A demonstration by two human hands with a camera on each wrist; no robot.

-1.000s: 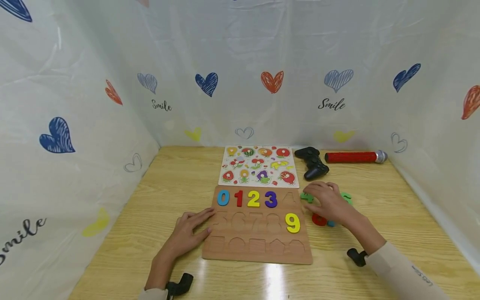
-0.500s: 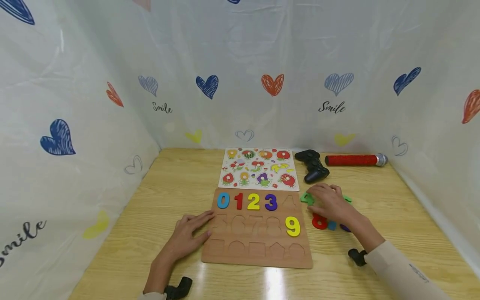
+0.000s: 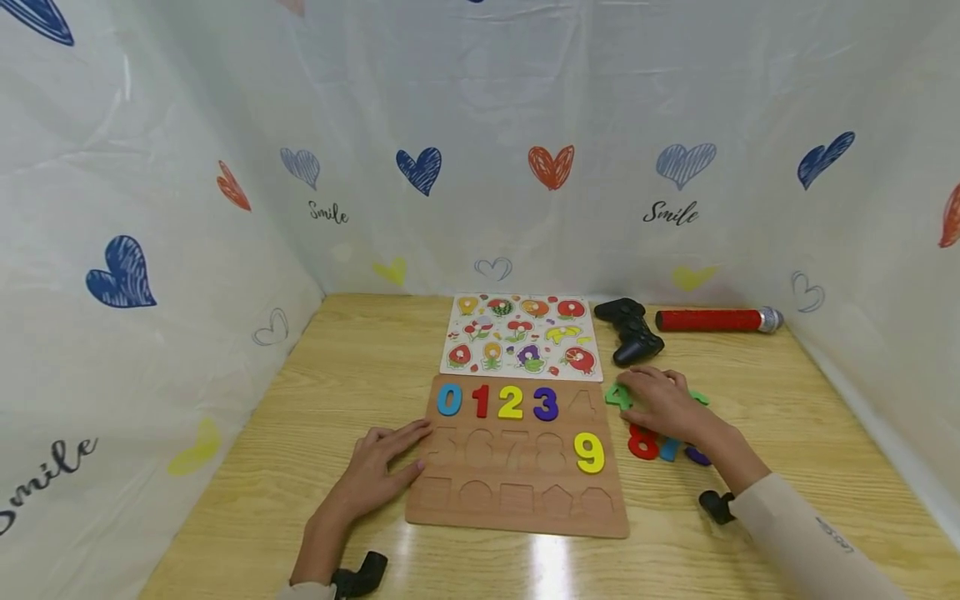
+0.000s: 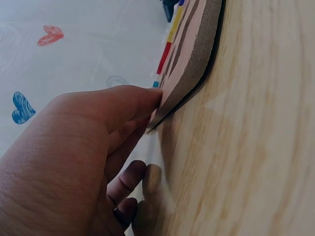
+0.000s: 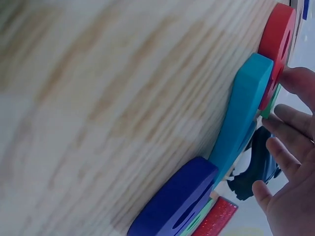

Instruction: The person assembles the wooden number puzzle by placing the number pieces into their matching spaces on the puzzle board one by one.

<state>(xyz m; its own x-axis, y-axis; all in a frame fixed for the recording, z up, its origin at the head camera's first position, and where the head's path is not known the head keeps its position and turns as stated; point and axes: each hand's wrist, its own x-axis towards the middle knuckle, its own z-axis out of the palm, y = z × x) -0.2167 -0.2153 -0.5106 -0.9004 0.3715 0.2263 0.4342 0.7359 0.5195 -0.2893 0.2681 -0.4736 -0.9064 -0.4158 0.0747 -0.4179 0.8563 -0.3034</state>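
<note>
My left hand [image 3: 381,473] rests beside the wooden number board [image 3: 487,500], fingertips at its left edge; in the left wrist view the index finger or thumb touches the board's edge [image 4: 197,64]. A blue 0 [image 3: 449,400], red 1, yellow 2, purple 3 and yellow 9 [image 3: 589,452] sit on the board. My right hand [image 3: 666,407] is over loose pieces right of the board, its thumb and fingertips around a green 4 [image 3: 618,396]. Near the palm lie a red 8 [image 3: 642,442], a blue 7 [image 5: 241,103] and a purple piece [image 5: 174,201]. Another green piece is mostly hidden behind the hand.
A fruit puzzle board [image 3: 522,337] lies directly behind the number board. To its right are a black game controller [image 3: 630,332] and a red microphone [image 3: 712,320]. A white curtain with hearts [image 3: 480,125] encloses the back and sides of the table.
My right hand has shifted slightly right, uncovering more of the green 4, the red 8, the blue 7 and the purple piece. The left hand stays put at the board.
</note>
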